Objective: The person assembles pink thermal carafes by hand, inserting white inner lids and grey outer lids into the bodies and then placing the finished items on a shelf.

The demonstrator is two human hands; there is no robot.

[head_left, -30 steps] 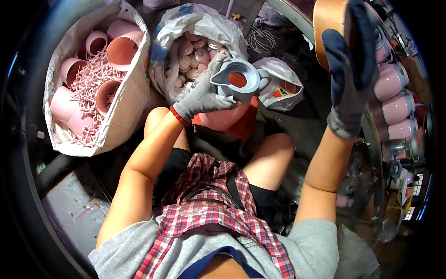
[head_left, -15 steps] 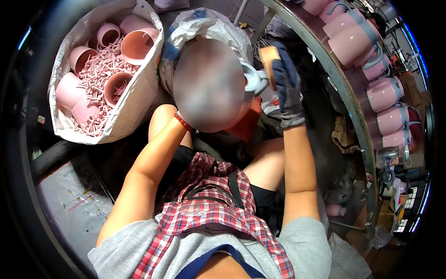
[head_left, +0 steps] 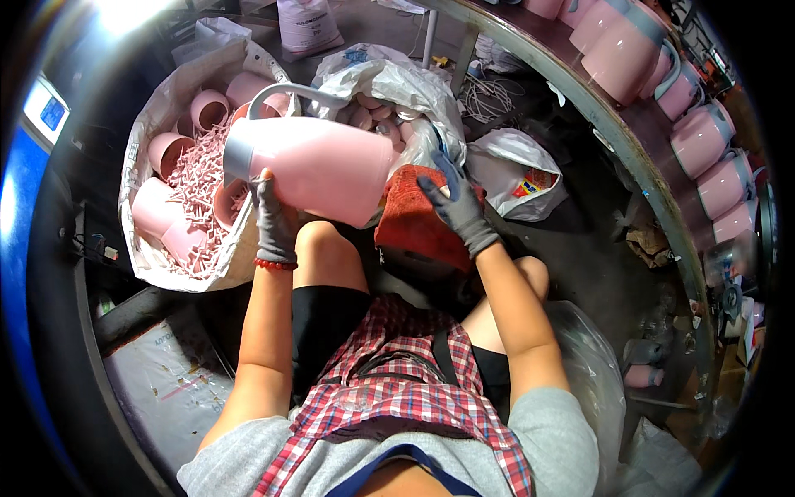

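A pink vacuum jug (head_left: pixel 331 170) with a grey collar and grey handle lies sideways in the air above my lap, collar to the left and base to the right. My left hand (head_left: pixel 272 217), in a grey glove, grips it from below near the collar; most of its fingers are hidden behind the jug. Just right of the base is my right hand (head_left: pixel 455 207), in a blue-grey glove, fingers apart and holding nothing I can see. Between the base and that hand sits a red cloth (head_left: pixel 422 219) draped over a dark support.
On the left, a white sack (head_left: pixel 178 277) holds pink cups and small pink pieces. Behind the jug, another white sack (head_left: pixel 414 70) contains round pink parts. Several pink jugs (head_left: pixel 700 141) stand along the curved bench (head_left: pixel 592 124) at right. A white bag (head_left: pixel 513 170) lies near my right hand.
The jug now lies sideways with its collar to the left, where its grey part was on the right. The yellowish block has left my right hand, which has moved down and left.
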